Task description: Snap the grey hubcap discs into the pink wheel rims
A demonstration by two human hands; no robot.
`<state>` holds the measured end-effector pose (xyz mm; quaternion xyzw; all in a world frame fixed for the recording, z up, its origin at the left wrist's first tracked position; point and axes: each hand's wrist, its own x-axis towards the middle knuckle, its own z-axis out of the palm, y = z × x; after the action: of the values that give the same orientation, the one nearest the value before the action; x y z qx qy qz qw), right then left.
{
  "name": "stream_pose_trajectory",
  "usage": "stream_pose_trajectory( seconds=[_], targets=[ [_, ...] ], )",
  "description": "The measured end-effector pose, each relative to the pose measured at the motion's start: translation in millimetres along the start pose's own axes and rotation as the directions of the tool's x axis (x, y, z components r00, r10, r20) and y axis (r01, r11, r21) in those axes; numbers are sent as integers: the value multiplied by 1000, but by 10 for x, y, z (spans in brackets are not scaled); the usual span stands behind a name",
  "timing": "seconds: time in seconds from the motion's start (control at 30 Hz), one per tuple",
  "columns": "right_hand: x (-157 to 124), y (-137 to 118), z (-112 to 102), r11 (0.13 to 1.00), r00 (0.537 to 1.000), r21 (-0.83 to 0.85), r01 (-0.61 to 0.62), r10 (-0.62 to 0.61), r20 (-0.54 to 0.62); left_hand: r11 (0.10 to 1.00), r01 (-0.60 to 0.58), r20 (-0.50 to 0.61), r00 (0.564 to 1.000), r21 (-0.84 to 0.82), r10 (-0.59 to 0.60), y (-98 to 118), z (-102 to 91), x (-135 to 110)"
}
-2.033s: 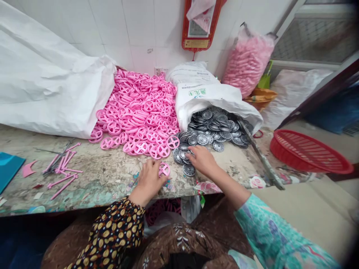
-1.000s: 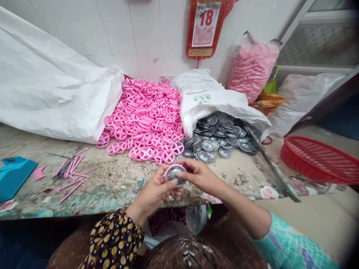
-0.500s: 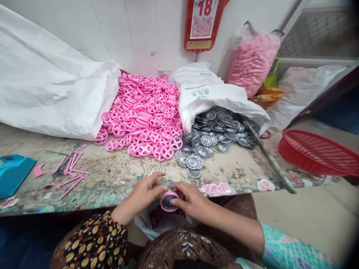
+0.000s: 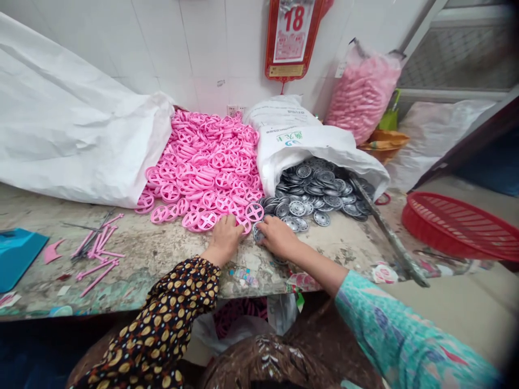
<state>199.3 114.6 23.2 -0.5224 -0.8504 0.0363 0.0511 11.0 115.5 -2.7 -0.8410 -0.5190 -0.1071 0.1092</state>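
My left hand (image 4: pixel 227 237) reaches to the front edge of a heap of pink plastic wheel rims (image 4: pixel 211 162). Its fingers are closed on a pink wheel rim (image 4: pixel 244 223) with a cross of spokes. Just to the right, my right hand (image 4: pixel 278 235) is at the front of a pile of grey plastic hubcap discs (image 4: pixel 316 186). Its thumb and fingers pinch a grey hubcap disc (image 4: pixel 258 233) by the side. Below the table edge, an open bag (image 4: pixel 243 327) holds dark pink pieces.
White sacks lie behind, one left (image 4: pixel 81 124) of the pink rims and one (image 4: pixel 300 140) around the grey discs. A metal bar (image 4: pixel 389 232) leans out of the grey pile. Pink sticks (image 4: pixel 99 246), a blue dustpan-like piece (image 4: pixel 22 256) and a red basket (image 4: pixel 450 227) flank the workspace.
Both hands have moved forward from the table edge to the piles. The pink rim with a grey disc in it, earlier held over the bag, is no longer in my hands.
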Motion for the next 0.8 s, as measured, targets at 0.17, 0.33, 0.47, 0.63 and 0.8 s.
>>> stream_pose_trajectory(
  seconds=[0.17,0.33,0.47,0.63,0.8],
  targets=[
    [124,162,-20,814,990,577,-70,126,-57,983,-168,-165,974,-74,154,-100,-51,-327],
    [159,-112,50,193,959,972,-130,274,74,914,-377,-305,897,-148,320,-91,-147,-559],
    [62,-371,60,56,951,965,-256,192,241,869,-442,-448,838,-223,311,-98,-217,-588],
    [-81,-477,-72,-55,955,979,-197,213,205,433,-69,-213,932,-899,-293,69,-295,-600],
    [-139,-553,-82,229,961,970,-85,277,19,-528,164,346,899,-833,-267,350,-429,-540]
  ],
)
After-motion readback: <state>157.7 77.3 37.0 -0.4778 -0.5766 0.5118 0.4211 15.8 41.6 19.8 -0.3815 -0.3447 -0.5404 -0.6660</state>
